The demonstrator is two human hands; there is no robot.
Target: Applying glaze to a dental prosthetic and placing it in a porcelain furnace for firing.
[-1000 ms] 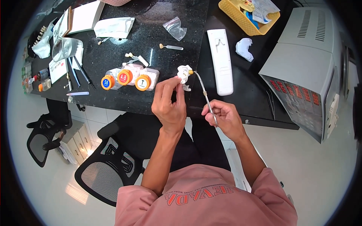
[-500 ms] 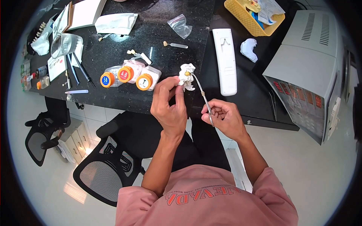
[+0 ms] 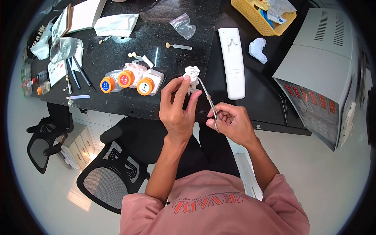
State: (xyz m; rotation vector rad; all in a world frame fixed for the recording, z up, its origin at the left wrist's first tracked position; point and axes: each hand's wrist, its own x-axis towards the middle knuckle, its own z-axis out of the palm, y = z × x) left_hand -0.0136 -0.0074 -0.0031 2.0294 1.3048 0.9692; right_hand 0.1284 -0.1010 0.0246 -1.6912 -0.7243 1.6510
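Pinching a small white lumpy plaster piece (image 3: 191,78) between thumb and fingertips, the left hand (image 3: 178,107) holds it up above the near edge of the black speckled stone counter (image 3: 156,27). The right hand (image 3: 232,123) grips a thin metal instrument (image 3: 208,100), its tip touching the piece. Three orange-capped plastic jars (image 3: 131,80) lie just left.

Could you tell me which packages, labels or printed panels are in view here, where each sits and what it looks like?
Three small jars: left of the left hand, clear, with orange lids, one with a blue round label.
Clear plastic bag: far on the black table, crumpled.
Yellow basket: top right, holding printed packets.
Grey machine: right edge, with rows of red markings on its front.
White card: left edge, with red print.
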